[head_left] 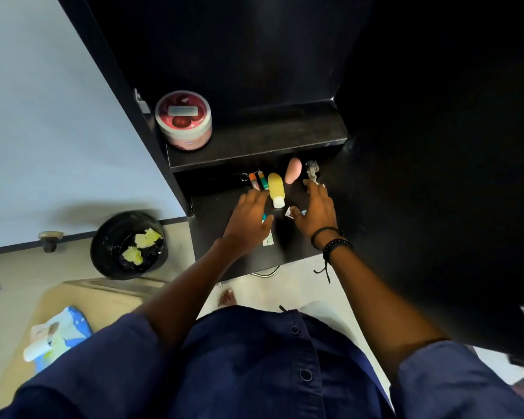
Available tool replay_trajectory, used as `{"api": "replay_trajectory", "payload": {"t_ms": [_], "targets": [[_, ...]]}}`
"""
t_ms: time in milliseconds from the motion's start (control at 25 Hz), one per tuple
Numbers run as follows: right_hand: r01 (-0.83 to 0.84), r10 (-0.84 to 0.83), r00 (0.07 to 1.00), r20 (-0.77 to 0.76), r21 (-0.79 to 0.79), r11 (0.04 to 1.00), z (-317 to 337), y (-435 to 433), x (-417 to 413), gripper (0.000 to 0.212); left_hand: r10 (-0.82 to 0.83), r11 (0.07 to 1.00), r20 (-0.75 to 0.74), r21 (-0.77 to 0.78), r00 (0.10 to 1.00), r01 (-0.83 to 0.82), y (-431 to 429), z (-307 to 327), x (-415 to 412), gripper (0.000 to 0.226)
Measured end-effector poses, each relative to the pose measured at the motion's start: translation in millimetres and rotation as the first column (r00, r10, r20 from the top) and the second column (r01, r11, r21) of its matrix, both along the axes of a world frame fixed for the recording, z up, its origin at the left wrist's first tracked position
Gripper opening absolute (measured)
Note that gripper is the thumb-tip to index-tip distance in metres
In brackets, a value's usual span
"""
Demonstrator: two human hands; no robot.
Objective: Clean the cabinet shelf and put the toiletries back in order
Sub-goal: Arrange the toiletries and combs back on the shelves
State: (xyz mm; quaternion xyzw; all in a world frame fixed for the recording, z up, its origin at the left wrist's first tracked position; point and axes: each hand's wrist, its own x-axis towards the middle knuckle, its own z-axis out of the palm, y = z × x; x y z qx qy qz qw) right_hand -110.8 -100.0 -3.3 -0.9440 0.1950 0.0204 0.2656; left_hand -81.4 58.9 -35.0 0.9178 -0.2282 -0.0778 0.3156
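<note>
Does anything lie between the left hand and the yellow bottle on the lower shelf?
Nothing visible does. The left hand lies just left of the yellow bottle and reaches right up to the bottle's side. The small tubes lie farther back, beside the bottle's far end, not in the gap.

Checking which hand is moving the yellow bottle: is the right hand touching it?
Apart. The head view shows a strip of bare dark shelf between the right hand and the yellow bottle.
</note>
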Motion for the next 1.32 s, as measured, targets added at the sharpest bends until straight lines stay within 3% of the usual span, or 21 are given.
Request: {"api": "replay_trajectory", "payload": {"t_ms": [240, 520, 720, 960, 1120, 1320], "targets": [[-0.065, 0.066, 0.994, -0.087, 0.017, 0.998, -14, -9, 24, 0.064, -0.041, 0.999, -0.290, 0.009, 0.956, 0.046, -17, -25, 18, 0.060], [-0.171, 0.170, 0.948, -0.270, 0.019, 0.985, -27, -31, 64, 0.069, 0.058, 0.998, -0.411, 0.030, 0.910, -0.050, -47, -39, 39, 0.055], [-0.176, 0.203, 0.910, -0.363, 0.107, 0.979, -29, -47, 83, 0.078, 0.195, 0.979, -0.387, 0.028, 0.901, -0.200, -70, -56, 57, 0.049], [-0.234, 0.262, 0.865, -0.428, 0.118, 0.965, -25, -57, 106, 0.063, 0.344, 0.933, -0.328, 0.226, 0.880, -0.281, -101, -66, 82, 0.050], [-0.281, 0.301, 0.868, -0.395, 0.108, 0.954, -21, -57, 111, 0.056, 0.457, 0.885, -0.364, 0.279, 0.812, -0.373, -114, -69, 90, 0.049], [-0.213, 0.231, 0.926, -0.297, 0.093, 0.973, -28, -52, 102, 0.053, 0.436, 0.895, -0.376, 0.277, 0.817, -0.350, -117, -73, 93, 0.046]]}}
